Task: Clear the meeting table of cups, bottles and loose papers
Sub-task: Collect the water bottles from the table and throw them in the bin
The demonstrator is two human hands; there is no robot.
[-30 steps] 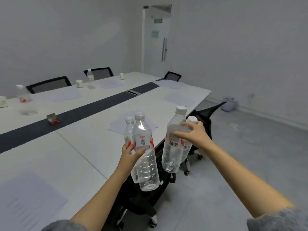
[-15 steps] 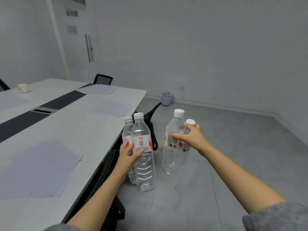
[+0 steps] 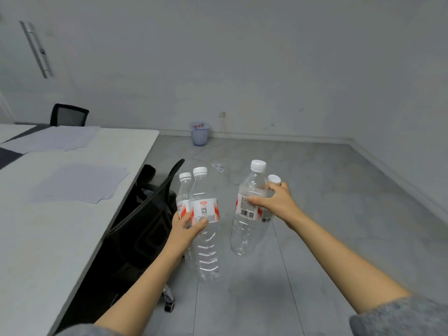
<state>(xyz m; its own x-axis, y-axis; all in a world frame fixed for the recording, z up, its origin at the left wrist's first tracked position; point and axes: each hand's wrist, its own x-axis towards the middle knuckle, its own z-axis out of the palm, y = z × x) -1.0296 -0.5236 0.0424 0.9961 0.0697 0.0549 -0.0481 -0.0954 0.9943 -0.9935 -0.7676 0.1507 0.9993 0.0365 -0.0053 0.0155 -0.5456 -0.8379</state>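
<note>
Head view: four bottles are leaving a white meeting table (image 3: 48, 238), and the job in hand looks to be the walk to the small pale-blue plastic wastebasket (image 3: 200, 133) standing against the wall at 12 o'clock. To do it well, the carrier should keep both grips firm, because each hand clamps two slick round bottles and the rear one could slip. They should steer clear of the black wheeled office chair (image 3: 145, 226) at 8 o'clock and of what looks like a white power strip (image 3: 219, 167) on the grey floor ahead. The bottles are best let go low over the rim, one pair at a time. The basket is small and already holds something, so four bottles may not fit.

The left hand (image 3: 184, 229), at 7 o'clock, has fingers and thumb curled round a pair of clear plastic water bottles (image 3: 206, 238) with white caps and red-and-white labels, gripped just under the labels. The right hand (image 3: 276, 202), at 4 o'clock, holds a second pair of matching bottles (image 3: 247, 224) from the side at label height, thumb across the front one and fingers round the rear. All four are upright in the air and appear empty or nearly so.

Loose white paper sheets (image 3: 80, 184) lie on the table at 9 o'clock, not yet cleared.
</note>
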